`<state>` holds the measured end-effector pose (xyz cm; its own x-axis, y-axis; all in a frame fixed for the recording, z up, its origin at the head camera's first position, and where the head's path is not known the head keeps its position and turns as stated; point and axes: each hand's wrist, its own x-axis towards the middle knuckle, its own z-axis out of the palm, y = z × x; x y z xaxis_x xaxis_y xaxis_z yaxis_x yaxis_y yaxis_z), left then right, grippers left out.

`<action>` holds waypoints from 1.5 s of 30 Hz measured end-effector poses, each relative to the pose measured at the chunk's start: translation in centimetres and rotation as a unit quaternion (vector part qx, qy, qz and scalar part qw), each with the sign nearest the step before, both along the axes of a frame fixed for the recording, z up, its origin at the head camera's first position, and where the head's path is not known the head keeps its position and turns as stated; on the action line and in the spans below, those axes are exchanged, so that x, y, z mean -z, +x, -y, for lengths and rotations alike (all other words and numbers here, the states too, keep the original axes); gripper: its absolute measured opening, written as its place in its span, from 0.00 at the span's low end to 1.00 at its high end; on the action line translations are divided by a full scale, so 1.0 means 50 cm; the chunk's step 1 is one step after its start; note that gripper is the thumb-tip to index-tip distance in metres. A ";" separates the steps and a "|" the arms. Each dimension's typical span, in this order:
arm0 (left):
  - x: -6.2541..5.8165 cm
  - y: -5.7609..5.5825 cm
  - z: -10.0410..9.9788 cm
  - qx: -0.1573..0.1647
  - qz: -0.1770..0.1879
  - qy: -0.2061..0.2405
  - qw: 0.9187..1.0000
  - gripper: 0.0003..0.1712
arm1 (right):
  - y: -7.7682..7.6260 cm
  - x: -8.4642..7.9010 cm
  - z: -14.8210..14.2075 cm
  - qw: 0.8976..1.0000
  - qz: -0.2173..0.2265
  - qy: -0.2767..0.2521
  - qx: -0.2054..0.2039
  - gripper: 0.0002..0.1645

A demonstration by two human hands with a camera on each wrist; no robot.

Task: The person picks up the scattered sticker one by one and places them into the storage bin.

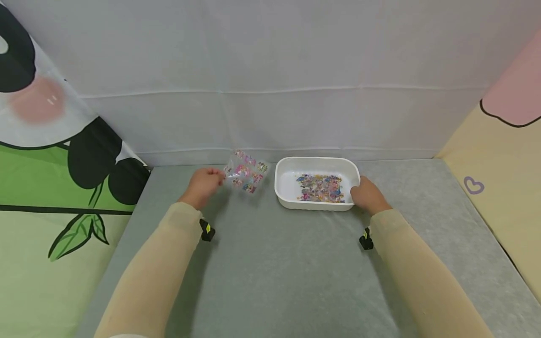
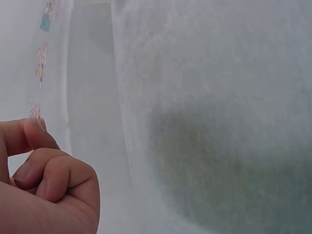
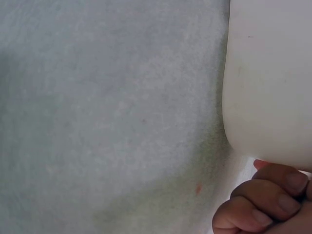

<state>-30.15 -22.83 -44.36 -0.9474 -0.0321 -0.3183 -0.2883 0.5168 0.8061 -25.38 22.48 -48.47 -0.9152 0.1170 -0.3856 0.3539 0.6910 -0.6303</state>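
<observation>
Between the thumb and forefinger of my left hand is the edge of a clear plastic piece with small colourful printed figures, a sticker sheet or a bag; I cannot tell which. It is held up above the table, left of a white tray. In the left wrist view the left hand pinches it, other fingers curled, and the prints appear nearly edge-on. My right hand grips the tray's right end by the rim. Many tiny multicoloured pieces lie in the tray. In the right wrist view, curled fingers meet the tray's end.
A grey cloth covers the table. Behind it hangs a white curtain. Printed cloths stand at the left and right. Each wrist carries a small black device, such as the left one.
</observation>
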 end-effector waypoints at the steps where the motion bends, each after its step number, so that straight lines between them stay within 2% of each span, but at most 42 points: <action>1: -0.002 0.000 -0.001 0.000 0.002 0.004 1.000 0.18 | 0.000 0.000 0.000 1.000 0.000 -0.001 0.000 0.38; 9: -0.020 -0.001 -0.034 0.003 0.003 0.041 0.999 0.19 | 0.002 -0.002 0.000 1.000 -0.002 0.000 -0.005 0.38; 20: -0.041 0.000 -0.097 0.010 0.007 0.057 0.998 0.16 | 0.000 -0.004 0.005 1.000 -0.002 0.000 0.000 0.38; 28: -0.044 0.005 -0.147 0.018 0.006 0.072 0.997 0.18 | 0.004 -0.009 0.002 1.000 -0.003 -0.001 -0.004 0.38; 36: -0.050 0.012 -0.188 0.008 -0.005 0.084 0.996 0.19 | 0.000 -0.008 0.003 1.000 -0.005 0.004 -0.006 0.38; 45: -0.047 0.009 -0.237 -0.008 -0.015 0.077 0.997 0.13 | -0.001 -0.006 0.004 1.000 -0.004 0.002 -0.004 0.38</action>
<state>-29.68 -10.98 -42.03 -0.9564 -0.0001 -0.2921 -0.2699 0.3827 0.8836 -25.44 22.29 -48.18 -0.9194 0.1124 -0.3769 0.3434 0.6965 -0.6300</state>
